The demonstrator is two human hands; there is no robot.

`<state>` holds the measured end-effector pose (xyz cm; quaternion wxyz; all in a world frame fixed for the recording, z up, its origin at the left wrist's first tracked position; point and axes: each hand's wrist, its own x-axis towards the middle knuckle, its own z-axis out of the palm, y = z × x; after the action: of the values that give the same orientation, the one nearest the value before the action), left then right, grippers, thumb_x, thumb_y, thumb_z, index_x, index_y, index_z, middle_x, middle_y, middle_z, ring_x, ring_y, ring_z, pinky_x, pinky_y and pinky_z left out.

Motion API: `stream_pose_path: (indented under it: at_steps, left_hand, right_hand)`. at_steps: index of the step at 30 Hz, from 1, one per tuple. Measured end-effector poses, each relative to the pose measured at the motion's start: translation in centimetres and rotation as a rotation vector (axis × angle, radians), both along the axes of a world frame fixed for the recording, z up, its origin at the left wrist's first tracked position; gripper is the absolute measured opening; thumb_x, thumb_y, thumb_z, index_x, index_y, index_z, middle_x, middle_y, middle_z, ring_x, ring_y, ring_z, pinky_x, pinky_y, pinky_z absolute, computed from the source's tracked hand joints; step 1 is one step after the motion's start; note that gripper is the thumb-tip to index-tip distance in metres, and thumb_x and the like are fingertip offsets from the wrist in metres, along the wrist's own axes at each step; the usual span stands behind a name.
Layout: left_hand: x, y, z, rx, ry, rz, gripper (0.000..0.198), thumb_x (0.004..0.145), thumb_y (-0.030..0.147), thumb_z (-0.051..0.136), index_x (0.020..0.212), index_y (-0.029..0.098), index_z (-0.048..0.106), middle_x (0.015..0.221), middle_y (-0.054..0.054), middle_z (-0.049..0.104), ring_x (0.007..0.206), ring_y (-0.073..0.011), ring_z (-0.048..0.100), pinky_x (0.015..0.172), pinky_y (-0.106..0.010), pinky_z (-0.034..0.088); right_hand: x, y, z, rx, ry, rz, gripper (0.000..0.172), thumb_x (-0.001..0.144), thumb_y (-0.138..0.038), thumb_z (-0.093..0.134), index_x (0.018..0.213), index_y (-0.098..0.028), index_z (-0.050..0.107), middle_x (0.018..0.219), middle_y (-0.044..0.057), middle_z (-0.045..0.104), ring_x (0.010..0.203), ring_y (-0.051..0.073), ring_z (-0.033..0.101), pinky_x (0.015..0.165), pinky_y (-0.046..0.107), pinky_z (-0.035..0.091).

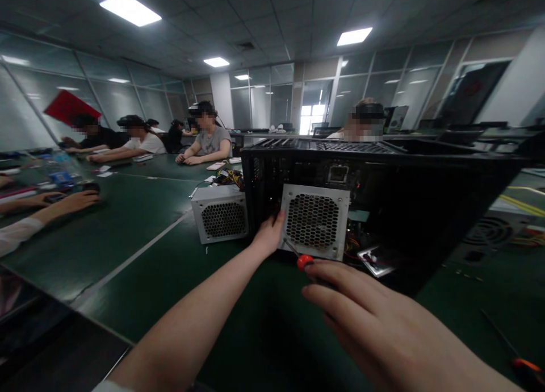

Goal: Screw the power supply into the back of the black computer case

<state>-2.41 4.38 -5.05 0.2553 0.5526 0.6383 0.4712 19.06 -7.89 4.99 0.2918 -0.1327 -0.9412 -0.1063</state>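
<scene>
Toward five o'clock, right hand (361, 307) is gripping screwdriver (304, 262); left hand (268, 236) is bracing power supply (315, 221) at nine o'clock (finger closure hidden, cannot tell), likely heavy, rigid, best held by sides.

The right hand (361, 315) hides part of the red screwdriver (305, 262). The case (409, 158) hides most of one person (365, 122). The view's edge cuts off another screwdriver (528, 367).

A pale sleeve (111, 387) is just showing at the lower end of the left forearm (204, 312); the left hand (268, 236) and right hand (357, 307) are appearing bare.
</scene>
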Motion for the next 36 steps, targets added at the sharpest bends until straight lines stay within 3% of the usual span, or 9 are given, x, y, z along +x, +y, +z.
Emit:
stream_pose_path:
  at_steps: [9, 13, 17, 20, 22, 25, 28, 31, 36]
  left_hand:
    - [0.1, -0.1, 0.2, 0.0, 0.001, 0.001, 0.069, 0.086, 0.061, 0.022, 0.128, 0.013, 0.048, 0.134, -0.014, 0.05, 0.129, -0.0246, 0.041, 0.108, -0.036, 0.03]
    - [0.0, 0.0, 0.0, 0.008, -0.002, -0.01, 0.069, 0.087, 0.061, 0.021, 0.128, 0.013, 0.049, 0.134, -0.013, 0.051, 0.129, -0.0237, 0.041, 0.109, -0.036, 0.028]
    - [0.0, -0.1, 0.1, 0.016, -0.004, -0.015, 0.07, 0.086, 0.062, 0.02, 0.128, 0.014, 0.049, 0.134, -0.013, 0.051, 0.128, -0.0239, 0.043, 0.108, -0.035, 0.03]
    - [0.1, -0.1, 0.1, 0.006, 0.003, -0.005, 0.074, 0.085, 0.064, 0.019, 0.127, 0.012, 0.05, 0.132, -0.015, 0.053, 0.127, -0.0252, 0.044, 0.107, -0.035, 0.03]
    - [0.1, -0.2, 0.1, 0.002, -0.001, 0.001, 0.075, 0.085, 0.065, 0.019, 0.126, 0.012, 0.051, 0.131, -0.015, 0.053, 0.127, -0.0258, 0.044, 0.107, -0.036, 0.03]
    - [0.1, -0.2, 0.2, 0.012, -0.014, 0.006, 0.072, 0.085, 0.065, 0.019, 0.126, 0.014, 0.052, 0.132, -0.012, 0.053, 0.127, -0.0249, 0.044, 0.107, -0.036, 0.03]
    - [0.1, -0.3, 0.3, 0.015, -0.001, 0.01, 0.069, 0.086, 0.063, 0.02, 0.125, 0.016, 0.052, 0.131, -0.011, 0.054, 0.126, -0.024, 0.045, 0.106, -0.034, 0.032]
    - [0.2, -0.3, 0.3, -0.001, 0.001, 0.018, 0.068, 0.086, 0.062, 0.022, 0.125, 0.016, 0.052, 0.131, -0.011, 0.054, 0.126, -0.0241, 0.045, 0.106, -0.035, 0.033]
    - [0.1, -0.1, 0.1, -0.005, -0.006, 0.01, 0.069, 0.086, 0.062, 0.021, 0.126, 0.015, 0.051, 0.132, -0.013, 0.053, 0.126, -0.0246, 0.045, 0.107, -0.036, 0.031]
  right_hand:
    - [0.4, -0.2, -0.1, 0.007, 0.007, -0.031, 0.036, 0.08, -0.003, 0.038, 0.108, -0.018, 0.055, 0.114, 0.01, 0.065, 0.1, 0.017, 0.064, 0.071, 0.024, 0.057]
    - [0.5, 0.2, -0.1, 0.013, 0.02, -0.052, 0.027, 0.086, -0.01, 0.038, 0.104, -0.018, 0.056, 0.112, 0.01, 0.065, 0.094, 0.017, 0.066, 0.066, 0.024, 0.057]
    - [0.5, 1.3, -0.1, 0.089, 0.137, -0.186, 0.019, 0.089, -0.026, 0.042, 0.096, -0.016, 0.056, 0.088, 0.008, 0.07, 0.066, 0.019, 0.068, 0.047, 0.028, 0.055]
    - [0.4, 2.4, -0.4, 0.187, 0.275, -0.367, 0.026, 0.088, -0.036, 0.046, 0.093, -0.013, 0.056, 0.069, 0.007, 0.066, 0.053, 0.021, 0.064, 0.04, 0.032, 0.05]
    - [0.4, 3.2, -0.7, 0.202, 0.385, -0.391, 0.028, 0.087, -0.034, 0.049, 0.102, -0.012, 0.054, 0.08, 0.011, 0.067, 0.067, 0.024, 0.067, 0.052, 0.035, 0.055]
    - [0.4, 3.8, -1.2, 0.179, 0.461, -0.175, 0.026, 0.084, -0.019, 0.055, 0.109, -0.016, 0.051, 0.1, 0.011, 0.065, 0.09, 0.02, 0.065, 0.073, 0.031, 0.055]
    - [0.5, 3.3, -1.0, 0.164, 0.321, 0.01, 0.019, 0.083, -0.012, 0.056, 0.101, -0.018, 0.054, 0.097, 0.007, 0.064, 0.085, 0.015, 0.064, 0.072, 0.025, 0.054]
    - [0.5, 2.1, 0.0, 0.065, 0.159, -0.004, 0.017, 0.083, -0.017, 0.052, 0.1, -0.017, 0.056, 0.104, 0.011, 0.062, 0.09, 0.018, 0.063, 0.072, 0.029, 0.056]
    - [0.8, 0.5, 1.0, 0.018, 0.026, -0.031, 0.036, 0.076, -0.005, 0.041, 0.103, -0.02, 0.058, 0.123, 0.013, 0.057, 0.109, 0.024, 0.058, 0.075, 0.035, 0.057]
